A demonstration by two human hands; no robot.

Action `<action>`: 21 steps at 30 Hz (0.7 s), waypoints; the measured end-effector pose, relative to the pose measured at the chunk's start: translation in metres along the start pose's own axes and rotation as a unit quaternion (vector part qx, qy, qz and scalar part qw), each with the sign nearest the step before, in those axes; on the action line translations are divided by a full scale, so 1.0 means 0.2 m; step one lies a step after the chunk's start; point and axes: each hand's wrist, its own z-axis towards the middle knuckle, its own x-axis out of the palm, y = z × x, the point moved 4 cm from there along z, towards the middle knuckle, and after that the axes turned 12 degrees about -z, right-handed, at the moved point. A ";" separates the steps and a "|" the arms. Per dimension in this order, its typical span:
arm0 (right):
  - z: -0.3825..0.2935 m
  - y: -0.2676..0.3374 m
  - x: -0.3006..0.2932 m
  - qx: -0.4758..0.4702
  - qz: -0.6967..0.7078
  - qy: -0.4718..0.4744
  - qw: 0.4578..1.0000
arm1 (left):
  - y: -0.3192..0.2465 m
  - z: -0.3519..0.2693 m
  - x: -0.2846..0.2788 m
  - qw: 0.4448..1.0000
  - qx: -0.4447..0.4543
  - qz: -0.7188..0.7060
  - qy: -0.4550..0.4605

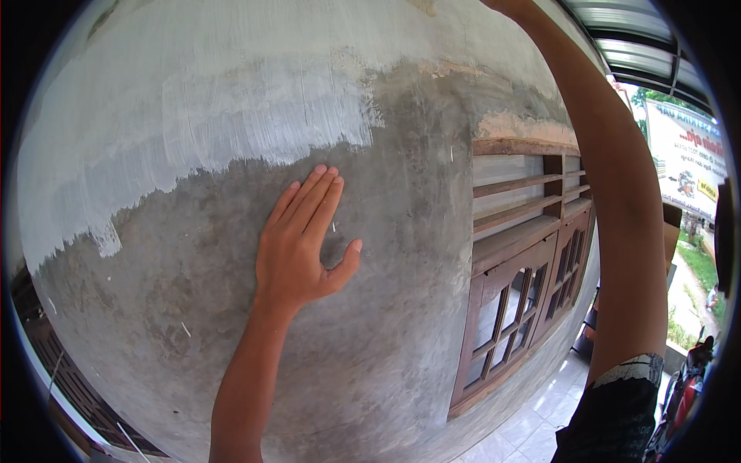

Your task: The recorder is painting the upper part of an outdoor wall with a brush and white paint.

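My left hand (304, 243) lies flat against a grey cement-plastered wall (370, 324), with its thumb spread away from the fingers and nothing held. Just above its fingertips runs the ragged lower edge of a white brushed coat of paint (260, 127) that covers the upper wall. My right arm reaches up along the right side. Only a small part of my right hand (503, 4) shows at the top edge; its fingers and anything in them are cut off by the frame. White paint drips dot the bare plaster.
Right of the bare plaster is a brown wooden window frame (515, 243) with slatted vents above. Further right are a tiled floor (521, 434), a parked motorcycle (686, 393), a printed banner (686, 156) and a metal-framed roof (637, 46). Dark wooden slats (63, 370) show at lower left.
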 end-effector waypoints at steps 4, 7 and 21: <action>-0.02 -0.01 0.05 0.000 -0.104 -0.163 0.981 | -0.01 0.01 0.00 1.000 0.004 -0.003 -0.003; -0.08 -0.02 0.16 -0.034 -0.073 -0.252 0.964 | 0.00 0.00 0.00 1.000 0.002 0.008 -0.001; -0.75 0.08 0.43 0.055 -0.025 -0.193 0.979 | -0.01 0.01 0.01 1.000 0.009 -0.009 -0.005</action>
